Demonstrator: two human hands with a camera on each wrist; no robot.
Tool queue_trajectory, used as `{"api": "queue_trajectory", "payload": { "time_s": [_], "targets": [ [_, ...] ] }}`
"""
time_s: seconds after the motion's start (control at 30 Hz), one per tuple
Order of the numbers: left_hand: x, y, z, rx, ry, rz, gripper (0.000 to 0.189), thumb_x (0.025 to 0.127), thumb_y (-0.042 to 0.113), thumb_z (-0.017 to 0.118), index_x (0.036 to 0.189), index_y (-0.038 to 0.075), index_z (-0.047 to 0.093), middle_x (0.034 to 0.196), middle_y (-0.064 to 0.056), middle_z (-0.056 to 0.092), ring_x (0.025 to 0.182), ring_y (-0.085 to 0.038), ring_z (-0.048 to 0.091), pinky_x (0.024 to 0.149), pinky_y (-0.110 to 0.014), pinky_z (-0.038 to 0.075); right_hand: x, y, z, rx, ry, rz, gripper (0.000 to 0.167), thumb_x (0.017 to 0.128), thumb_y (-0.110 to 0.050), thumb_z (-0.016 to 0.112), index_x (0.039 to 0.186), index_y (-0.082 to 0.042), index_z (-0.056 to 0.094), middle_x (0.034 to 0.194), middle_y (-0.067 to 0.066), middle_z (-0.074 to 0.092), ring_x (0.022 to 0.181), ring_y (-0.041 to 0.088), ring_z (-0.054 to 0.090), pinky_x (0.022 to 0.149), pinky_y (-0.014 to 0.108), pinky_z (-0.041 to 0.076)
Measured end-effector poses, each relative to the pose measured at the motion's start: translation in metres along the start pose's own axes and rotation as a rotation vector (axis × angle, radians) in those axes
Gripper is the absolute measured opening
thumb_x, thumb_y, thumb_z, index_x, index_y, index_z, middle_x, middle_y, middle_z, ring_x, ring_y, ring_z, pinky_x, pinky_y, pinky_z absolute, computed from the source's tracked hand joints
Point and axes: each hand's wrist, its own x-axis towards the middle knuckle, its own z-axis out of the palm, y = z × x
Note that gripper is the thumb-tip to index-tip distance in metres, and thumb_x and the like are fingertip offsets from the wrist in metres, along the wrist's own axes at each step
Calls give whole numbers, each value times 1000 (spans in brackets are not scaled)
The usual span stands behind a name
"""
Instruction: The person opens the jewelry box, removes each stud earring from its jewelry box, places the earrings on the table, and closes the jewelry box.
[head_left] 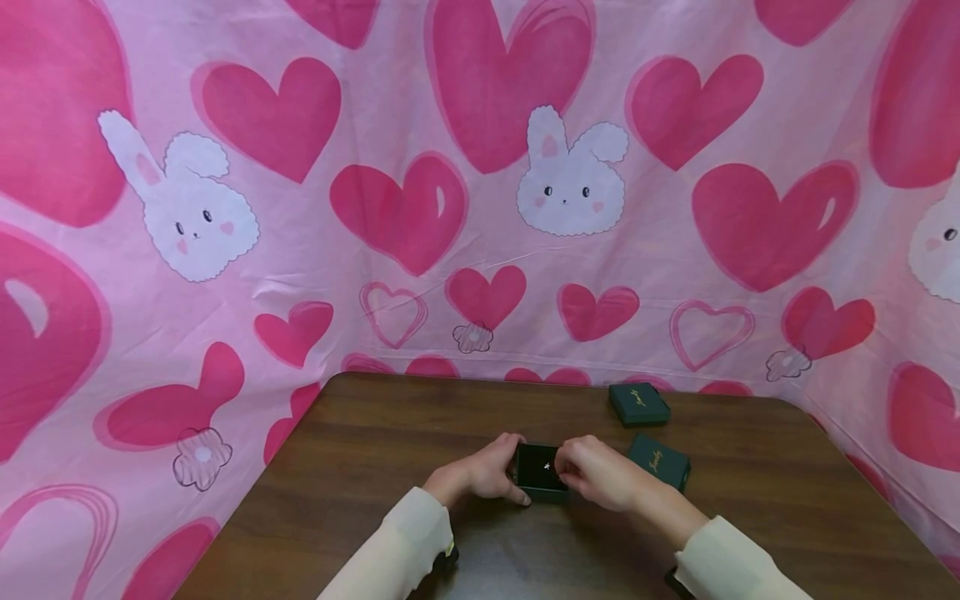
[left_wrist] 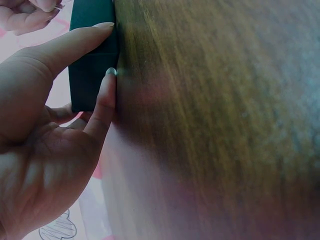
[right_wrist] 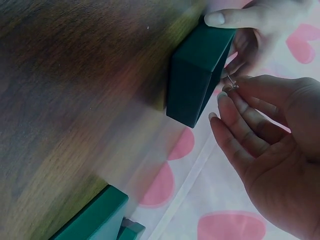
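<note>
A dark green jewelry box [head_left: 542,493] lies on the table with its black inside facing up, and a tiny silver ornament [head_left: 547,467] shows there. My left hand [head_left: 495,469] grips the box by its left side, thumb on the near wall [left_wrist: 92,60] and fingers around the end. Over the right side of the box, my right hand [head_left: 600,473] pinches a small silver piece with a thin curved wire [right_wrist: 230,83], seemingly an earring, between thumb and fingertips. In the right wrist view the piece is just beside the box [right_wrist: 192,75], and its full shape is partly hidden.
Just right of my right hand lies a green box or lid [head_left: 662,460] with gold lettering, partly behind the forearm. Farther back sits another lettered green piece [head_left: 639,403]. The wooden table [head_left: 397,417] ends at a pink heart-patterned cloth [head_left: 487,225].
</note>
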Motion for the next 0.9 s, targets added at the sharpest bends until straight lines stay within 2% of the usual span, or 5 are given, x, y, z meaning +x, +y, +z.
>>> {"api": "queue_trajectory", "payload": {
  "time_s": [0.4,0.67,0.9],
  "targets": [
    [0,-1,0,-3,-5,-3,69,78,15,90,132,12,47,115,1,48,101,-14,51,96,-32,49,-4,-3,-3,-4,-9,-7,9,91,-1,73,86,-8,71,81,-9,59,71,1,53,65,22,51],
    [-2,1,-1,-5,-5,-3,68,79,15,90,131,13,47,115,1,48,102,-15,51,96,-33,49,-7,-5,-2,25,-32,24,9,92,-2,72,88,-9,71,82,-11,58,73,1,53,66,22,51],
    [-1,2,-2,7,0,13,69,78,16,90,131,11,48,114,1,48,101,-14,51,95,-31,48,-10,-8,-2,17,-15,-10,11,91,0,71,86,-9,70,80,-11,58,72,0,53,66,21,50]
  ]
}}
